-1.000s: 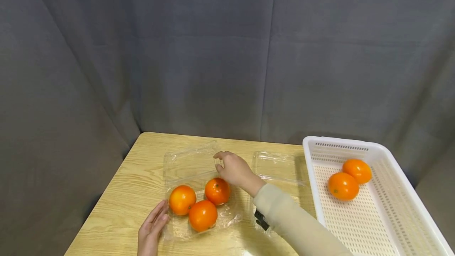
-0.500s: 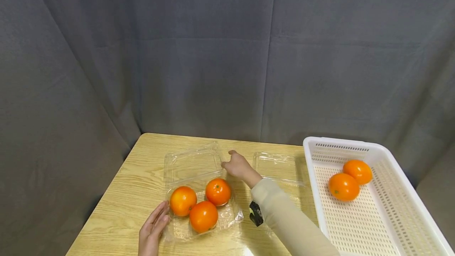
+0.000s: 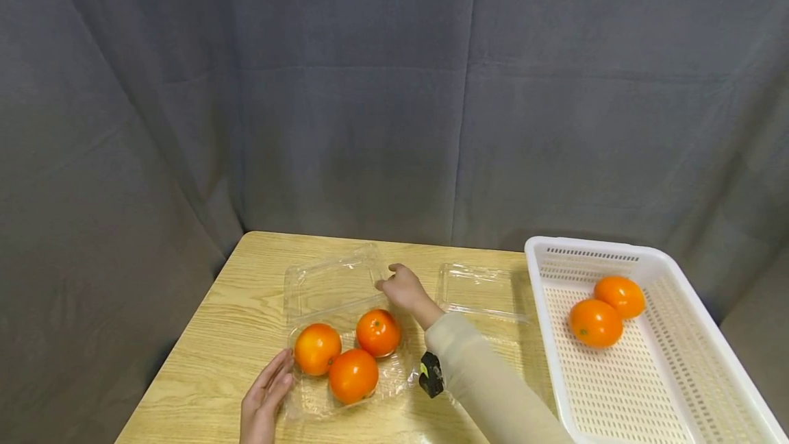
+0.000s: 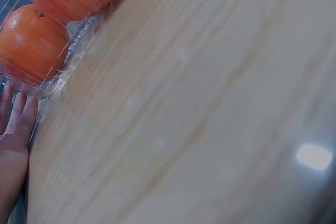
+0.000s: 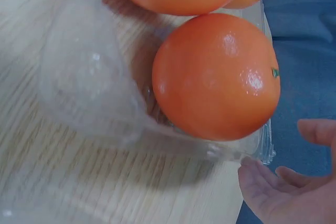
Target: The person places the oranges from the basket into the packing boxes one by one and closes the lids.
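An opened clear plastic clamshell box [image 3: 394,379] lies on the table, its lid [image 3: 333,286] folded back to the far side. Three oranges sit in its base: a left orange [image 3: 317,349], a front orange [image 3: 353,376] and a right orange [image 3: 378,333]. My left hand [image 3: 265,399] rests its nearly straight fingers against the box's left side. At the far right corner, by the hinge, is my right hand [image 3: 403,288]. In the right wrist view its fingertips [image 5: 249,169] touch the box corner, with the thumb [image 5: 317,130] held apart.
At the right stands a white perforated basket [image 3: 622,389] holding two oranges [image 3: 596,323]. Between basket and clamshell lies another clear plastic box [image 3: 483,290], also opened. The wooden table [image 3: 203,362] ends at a grey curtain [image 3: 370,122] behind.
My right hand moved off the lid's near right edge to the right, then came back slightly left to the hinge corner. The left hand, box and oranges look nearly unchanged.
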